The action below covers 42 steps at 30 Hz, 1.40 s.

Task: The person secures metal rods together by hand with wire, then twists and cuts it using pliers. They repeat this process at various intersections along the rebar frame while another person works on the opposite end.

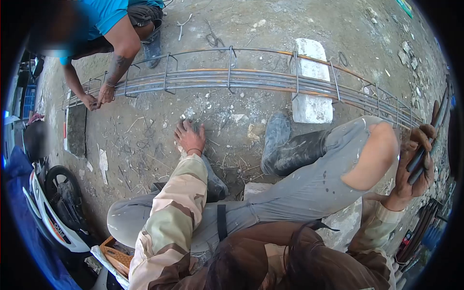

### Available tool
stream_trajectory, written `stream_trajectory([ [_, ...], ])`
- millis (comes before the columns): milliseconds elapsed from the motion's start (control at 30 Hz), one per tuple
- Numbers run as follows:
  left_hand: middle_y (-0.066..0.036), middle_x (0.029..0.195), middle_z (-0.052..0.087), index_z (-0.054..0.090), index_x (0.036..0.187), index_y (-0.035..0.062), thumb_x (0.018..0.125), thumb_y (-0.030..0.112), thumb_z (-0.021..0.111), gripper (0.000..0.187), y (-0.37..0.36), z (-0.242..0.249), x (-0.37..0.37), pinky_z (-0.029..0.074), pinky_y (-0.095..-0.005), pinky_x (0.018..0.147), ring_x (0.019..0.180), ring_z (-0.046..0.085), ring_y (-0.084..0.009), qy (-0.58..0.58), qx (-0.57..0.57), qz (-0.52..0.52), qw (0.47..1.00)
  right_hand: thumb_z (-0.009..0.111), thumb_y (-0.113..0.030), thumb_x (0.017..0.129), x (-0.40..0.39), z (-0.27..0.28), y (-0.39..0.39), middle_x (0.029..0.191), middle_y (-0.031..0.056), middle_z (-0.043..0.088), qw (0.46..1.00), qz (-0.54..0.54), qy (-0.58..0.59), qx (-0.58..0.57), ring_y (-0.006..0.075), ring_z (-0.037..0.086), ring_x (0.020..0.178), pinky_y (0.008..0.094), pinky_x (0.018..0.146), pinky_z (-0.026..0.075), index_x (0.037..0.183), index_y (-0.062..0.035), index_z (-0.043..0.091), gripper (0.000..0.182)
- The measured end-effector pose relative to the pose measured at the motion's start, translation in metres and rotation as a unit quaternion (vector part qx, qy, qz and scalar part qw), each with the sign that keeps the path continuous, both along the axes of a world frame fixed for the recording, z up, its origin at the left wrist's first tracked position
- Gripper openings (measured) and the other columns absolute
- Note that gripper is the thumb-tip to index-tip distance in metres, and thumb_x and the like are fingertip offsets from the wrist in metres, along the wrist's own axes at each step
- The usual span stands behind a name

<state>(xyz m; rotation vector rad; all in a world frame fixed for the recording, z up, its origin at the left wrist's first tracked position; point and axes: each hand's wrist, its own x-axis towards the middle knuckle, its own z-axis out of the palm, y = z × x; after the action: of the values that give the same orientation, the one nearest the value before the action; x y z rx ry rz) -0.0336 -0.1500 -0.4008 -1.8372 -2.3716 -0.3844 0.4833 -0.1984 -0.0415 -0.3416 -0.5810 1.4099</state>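
My left hand (189, 137) reaches down to the dirt ground, fingers spread over small bits of wire and rubble. My right hand (416, 162) is closed around a dark hooked metal tool (427, 140) held beside my raised knee. A long cage of steel bars with stirrups (251, 79) lies across the ground in front of me, resting on a white concrete block (311, 82). My boot (278, 142) stands just before that block.
Another person in a blue shirt (108, 14) crouches at the far left, both hands on the cage's end (96, 99). A scooter (53, 212) stands at the left edge, a basket (116, 253) lower left. More bars (420, 227) lie at right.
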Motion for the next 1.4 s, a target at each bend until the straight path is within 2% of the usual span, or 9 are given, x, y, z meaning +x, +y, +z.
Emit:
stream_trajectory([
  [233,-0.016,0.12,0.064,0.067,0.108,0.0097,0.087,0.044,0.069,0.04,0.044,0.008,0.062,0.045,-0.0498,0.091,0.107,0.06,-0.0372,-0.081,-0.237,-0.127,0.96,0.05,0.018,0.086,0.01,-0.029,-0.019,0.114,0.0066,0.042,0.999,-0.04,0.001,-0.003,0.0136,0.052,0.095,0.0388,0.092,0.046,0.162,-0.0147,0.002,0.096],
  [467,-0.015,0.137,0.055,0.066,0.117,0.0092,0.088,0.034,0.068,0.038,0.026,-0.011,0.097,0.04,-0.0484,0.103,0.124,0.051,-0.036,-0.013,-0.218,-0.06,0.974,0.053,0.02,0.085,0.023,-0.049,-0.02,0.105,0.0074,0.045,0.992,-0.05,0.104,0.043,0.0126,0.057,0.09,0.0363,0.093,0.047,0.162,-0.015,0.003,0.098],
  [600,-0.016,0.102,0.067,0.065,0.105,0.0071,0.092,0.024,0.063,0.021,0.024,0.012,0.085,0.038,-0.0494,0.105,0.11,0.058,-0.0331,-0.018,-0.07,-0.153,0.986,0.053,0.016,0.088,0.048,-0.057,-0.018,0.108,0.0073,0.045,0.98,-0.057,0.187,0.03,0.011,0.056,0.088,0.0323,0.086,0.05,0.16,-0.0106,0.006,0.091],
  [733,-0.018,0.088,0.066,0.062,0.101,0.0047,0.098,0.019,0.056,0.016,0.046,0.078,0.052,0.041,-0.0517,0.101,0.094,0.061,-0.04,-0.058,0.032,-0.212,0.975,0.058,-0.001,0.095,0.104,-0.054,0.016,0.098,0.0061,0.056,0.987,-0.044,-0.066,-0.14,0.0127,0.057,0.072,0.0326,0.067,0.05,0.148,-0.0032,0.036,0.057],
  [767,-0.018,0.087,0.066,0.061,0.1,0.0039,0.099,0.018,0.055,0.016,0.049,0.115,0.049,0.044,-0.0499,0.093,0.092,0.061,-0.0407,-0.091,0.021,-0.187,0.978,0.061,-0.008,0.097,0.124,-0.066,0.026,0.092,0.0055,0.061,0.93,-0.095,-0.264,-0.237,0.0137,0.056,0.066,0.034,0.061,0.049,0.142,-0.0014,0.048,0.047],
  [833,-0.019,0.082,0.063,0.059,0.096,0.0016,0.102,0.02,0.056,0.02,0.055,0.183,0.029,0.049,-0.0415,0.068,0.078,0.063,-0.0339,-0.182,0.017,-0.16,0.97,0.068,-0.023,0.095,0.14,-0.112,0.056,0.079,0.0105,0.069,0.547,-0.342,-0.723,-0.247,0.0236,0.063,0.062,0.0406,0.061,0.052,0.127,0.0008,0.063,0.041],
  [933,0.0,0.072,0.053,0.057,0.094,0.0034,0.108,0.023,0.048,0.025,0.072,0.305,0.01,0.043,-0.0249,0.06,0.064,0.047,-0.0082,-0.317,0.127,-0.214,0.915,0.068,-0.037,0.093,0.156,-0.143,0.067,0.083,0.0191,0.071,0.287,-0.331,-0.864,-0.249,0.0338,0.07,0.077,0.0462,0.069,0.054,0.123,-0.0008,0.067,0.047],
  [1133,0.005,0.07,0.037,0.059,0.104,0.0045,0.108,0.029,0.049,0.027,0.097,0.471,0.039,0.054,-0.0291,0.082,0.068,0.047,-0.0059,-0.634,0.073,-0.129,0.759,0.062,-0.042,0.095,0.171,-0.207,0.052,0.096,0.0265,0.069,0.236,-0.194,-0.885,-0.352,0.0393,0.069,0.093,0.0494,0.076,0.054,0.131,-0.0095,0.064,0.048],
  [1400,0.005,0.068,0.038,0.058,0.114,-0.0031,0.102,0.035,0.06,0.039,0.114,0.432,0.172,0.056,-0.0396,0.093,0.067,0.05,-0.0087,-0.752,-0.145,-0.214,0.607,0.068,-0.034,0.091,0.155,-0.161,0.04,0.116,0.0285,0.063,0.224,-0.243,-0.903,-0.274,0.041,0.066,0.102,0.0461,0.084,0.054,0.134,-0.0046,0.061,0.052],
])
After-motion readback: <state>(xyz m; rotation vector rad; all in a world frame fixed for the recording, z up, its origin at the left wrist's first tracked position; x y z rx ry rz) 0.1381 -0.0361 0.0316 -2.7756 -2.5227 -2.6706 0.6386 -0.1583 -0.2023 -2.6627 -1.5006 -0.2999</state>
